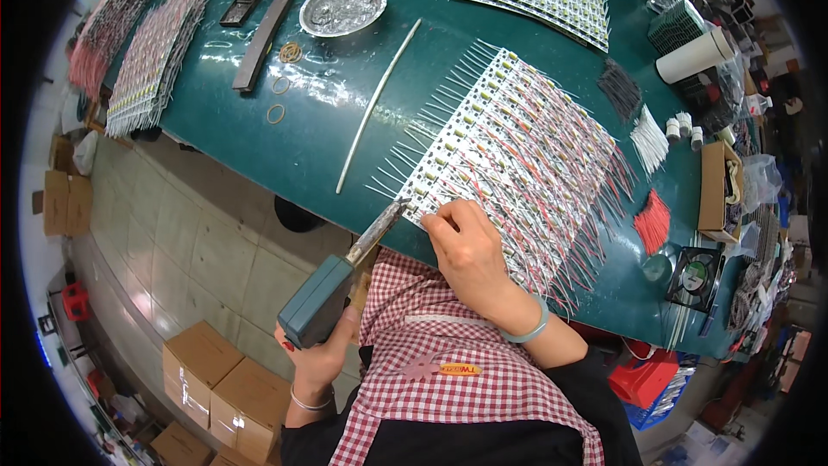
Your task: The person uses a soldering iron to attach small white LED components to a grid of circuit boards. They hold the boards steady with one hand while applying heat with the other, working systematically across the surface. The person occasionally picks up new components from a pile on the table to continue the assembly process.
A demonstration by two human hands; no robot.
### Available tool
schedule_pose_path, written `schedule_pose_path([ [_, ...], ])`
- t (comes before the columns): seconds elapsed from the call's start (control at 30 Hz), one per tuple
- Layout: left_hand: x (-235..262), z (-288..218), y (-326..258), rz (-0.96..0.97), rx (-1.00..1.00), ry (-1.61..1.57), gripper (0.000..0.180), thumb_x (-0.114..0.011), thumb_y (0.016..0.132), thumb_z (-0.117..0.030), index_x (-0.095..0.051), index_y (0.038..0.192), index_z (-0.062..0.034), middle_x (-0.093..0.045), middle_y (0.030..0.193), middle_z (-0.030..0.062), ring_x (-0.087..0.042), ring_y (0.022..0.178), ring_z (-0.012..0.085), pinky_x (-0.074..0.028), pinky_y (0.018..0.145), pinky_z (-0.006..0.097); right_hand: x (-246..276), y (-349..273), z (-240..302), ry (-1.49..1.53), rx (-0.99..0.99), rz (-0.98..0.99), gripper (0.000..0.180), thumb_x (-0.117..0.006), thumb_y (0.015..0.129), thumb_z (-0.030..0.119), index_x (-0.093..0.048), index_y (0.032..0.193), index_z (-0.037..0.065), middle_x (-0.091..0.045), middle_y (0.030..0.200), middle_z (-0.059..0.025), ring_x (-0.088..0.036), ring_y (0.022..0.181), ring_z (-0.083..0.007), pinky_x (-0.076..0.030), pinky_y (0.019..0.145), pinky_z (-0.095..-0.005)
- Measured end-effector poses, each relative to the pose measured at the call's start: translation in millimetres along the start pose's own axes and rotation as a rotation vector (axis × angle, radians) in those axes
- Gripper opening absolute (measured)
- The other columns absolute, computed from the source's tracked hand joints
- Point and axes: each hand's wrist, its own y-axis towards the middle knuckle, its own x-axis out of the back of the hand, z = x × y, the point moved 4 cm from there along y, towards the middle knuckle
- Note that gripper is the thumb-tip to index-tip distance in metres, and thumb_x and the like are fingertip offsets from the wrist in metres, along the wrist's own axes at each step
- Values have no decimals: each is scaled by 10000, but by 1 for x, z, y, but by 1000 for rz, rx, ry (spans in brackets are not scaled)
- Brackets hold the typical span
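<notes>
My left hand (323,355) is wrapped round the grip of a soldering gun (317,300) with a blue-green body and a metal barrel. The tip meets the lower left corner of a white circuit board panel (442,155), which lies slanted on the table. Rows of small yellowish parts and many red, white and black wires cover this panel, with pale wire ends sticking out along its left edge. Just right of the tip, my right hand (470,250) is closed in a pinch over the panel's near edge; its fingers hide whatever they hold.
Left of the panel, a long pale stick (378,108) lies on the green table (302,160). A metal dish (343,7), rubber bands (291,53) and a dark bar (262,43) sit farther back. Bundles of red wires (653,221) and white wires (649,140) lie right, near a small fan (694,278).
</notes>
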Motion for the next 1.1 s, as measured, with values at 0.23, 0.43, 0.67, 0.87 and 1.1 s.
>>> schedule_pose_path([
  [0.23,1,0,-4,-3,62,-49,216,-774,780,12,-692,979,7,-710,876,58,-666,751,108,-521,669,253,4,-3,3,-16,13,48,129,-600,748,5,-609,874,33,-522,825,-103,-546,807,-271,-474,644,-388],
  [0.43,-4,-12,8,31,-90,-47,235,-785,785,-23,-710,996,49,-737,897,62,-679,778,106,-534,702,249,31,-5,12,37,-39,12,144,-704,751,-57,-665,873,9,-563,807,-107,-575,756,-282,-467,638,-386],
  [0.67,-15,-12,7,-20,-64,-60,292,-782,795,-12,-691,1062,59,-732,956,82,-679,828,125,-545,757,264,60,-22,-3,157,-155,33,183,-734,743,-81,-671,889,9,-570,794,-99,-583,715,-270,-464,618,-371],
  [0.87,-28,-11,5,-38,-114,-5,309,-794,794,-25,-690,1075,53,-726,984,87,-676,844,139,-546,756,270,89,-36,-18,246,-285,-70,200,-714,746,-121,-688,897,6,-597,815,-92,-594,706,-219,-463,604,-316],
  [1.1,-45,-11,1,21,-243,108,328,-667,811,110,-605,1129,63,-600,788,83,-554,566,118,-425,501,248,95,-45,-30,278,-314,-143,185,-707,784,-120,-694,934,-14,-594,837,-91,-576,688,-179,-459,580,-275],
])
